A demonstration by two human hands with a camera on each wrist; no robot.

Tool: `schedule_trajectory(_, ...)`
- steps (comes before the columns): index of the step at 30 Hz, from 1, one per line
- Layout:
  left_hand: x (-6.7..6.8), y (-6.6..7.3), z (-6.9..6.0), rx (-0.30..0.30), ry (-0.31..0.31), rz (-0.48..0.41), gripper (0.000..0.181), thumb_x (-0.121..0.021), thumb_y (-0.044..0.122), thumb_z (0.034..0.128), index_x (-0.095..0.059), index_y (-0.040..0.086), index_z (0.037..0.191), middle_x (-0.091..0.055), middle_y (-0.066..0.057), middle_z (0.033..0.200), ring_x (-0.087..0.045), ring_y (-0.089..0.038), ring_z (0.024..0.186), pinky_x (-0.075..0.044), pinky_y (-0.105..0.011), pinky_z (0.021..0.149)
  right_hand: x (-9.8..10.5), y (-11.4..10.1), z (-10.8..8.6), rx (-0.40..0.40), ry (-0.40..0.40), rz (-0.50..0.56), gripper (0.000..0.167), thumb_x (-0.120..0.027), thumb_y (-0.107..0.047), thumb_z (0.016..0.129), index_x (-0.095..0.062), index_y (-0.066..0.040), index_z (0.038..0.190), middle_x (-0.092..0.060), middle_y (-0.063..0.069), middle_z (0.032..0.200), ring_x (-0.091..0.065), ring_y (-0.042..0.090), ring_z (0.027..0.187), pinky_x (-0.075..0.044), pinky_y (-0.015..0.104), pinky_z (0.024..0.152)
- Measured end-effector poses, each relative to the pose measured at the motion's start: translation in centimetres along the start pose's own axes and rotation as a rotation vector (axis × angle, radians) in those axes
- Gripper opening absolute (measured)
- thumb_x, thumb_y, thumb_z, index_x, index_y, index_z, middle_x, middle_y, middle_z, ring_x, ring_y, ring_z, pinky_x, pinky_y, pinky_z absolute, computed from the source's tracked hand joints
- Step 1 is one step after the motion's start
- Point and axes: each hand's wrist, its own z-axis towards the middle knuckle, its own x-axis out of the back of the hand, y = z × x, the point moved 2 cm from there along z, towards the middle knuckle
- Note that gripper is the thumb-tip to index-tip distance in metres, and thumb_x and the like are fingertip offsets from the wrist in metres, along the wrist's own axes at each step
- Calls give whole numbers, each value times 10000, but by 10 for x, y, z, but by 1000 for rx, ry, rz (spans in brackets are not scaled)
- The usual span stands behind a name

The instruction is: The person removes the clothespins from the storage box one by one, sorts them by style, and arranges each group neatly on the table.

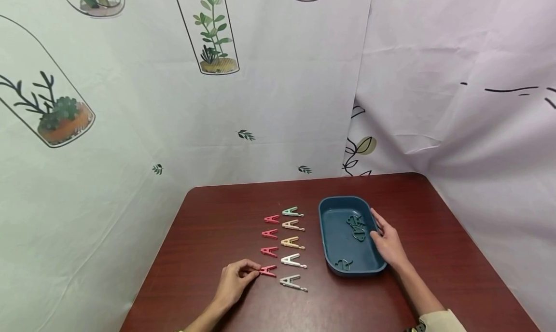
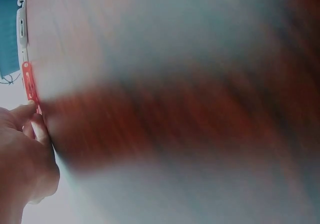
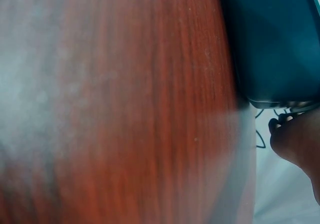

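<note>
My left hand [image 1: 235, 280] pinches the nearest red clothespin [image 1: 268, 270] by one end, at the table's near middle. The left wrist view shows that red clothespin [image 2: 29, 81] at the fingertips, with a white clothespin [image 2: 21, 28] beyond it. On the right, my right hand [image 1: 389, 242] holds the side of a blue tray [image 1: 328, 240], thumb at the rim and fingers along the outer wall. Inside the tray lie several dark green clips: a group [image 1: 357, 227] near the right wall and one clip [image 1: 343, 264] by the near end. The right wrist view shows little of the hand [image 3: 300, 139].
More red clothespins [image 1: 269, 233] line up beyond the left hand. Beside them runs a column of green, beige, yellow [image 1: 292, 242], white [image 1: 293, 260] and grey [image 1: 293, 283] clothespins. The dark red table [image 1: 208, 226] meets a printed white cloth [image 1: 278, 105] behind.
</note>
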Motion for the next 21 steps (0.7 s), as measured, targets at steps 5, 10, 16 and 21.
schedule_trajectory(5, 2, -1, 0, 1, -2, -10, 174, -863, 51, 881, -808, 214, 911, -777, 92, 856, -696, -66, 719, -548, -203, 647, 0, -1, 0, -4, 1, -4, 666, -469, 109, 1021, -293, 8, 1655, -338, 279, 1660, -404, 442, 1467, -419, 67, 872)
schedule_trajectory(10, 2, -1, 0, -2, 4, -11, 168, -858, 48, 885, -814, 207, 919, -782, 89, 868, -701, -62, 727, -554, -206, 653, 0, -1, 0, -4, 4, -11, 653, -473, 91, 1031, -298, 6, 1654, -343, 273, 1660, -407, 434, 1469, -436, 87, 902)
schedule_trajectory(16, 2, 0, 1, 2, 4, -41, 166, -841, 31, 898, -813, 192, 930, -800, 62, 940, -717, -65, 775, -574, -217, 681, 1, -2, 0, -14, -2, -5, 660, -478, 78, 1040, -288, -19, 1665, -336, 264, 1667, -400, 430, 1478, -457, 119, 945)
schedule_trajectory(21, 7, -2, 3, 62, 40, -142, 56, -756, 118, 998, -802, 144, 978, -789, -5, 932, -720, -117, 776, -593, -252, 672, -1, -3, -1, 5, -3, -3, 662, -479, 94, 1033, -290, -3, 1659, -345, 291, 1652, -408, 469, 1459, -419, 60, 887)
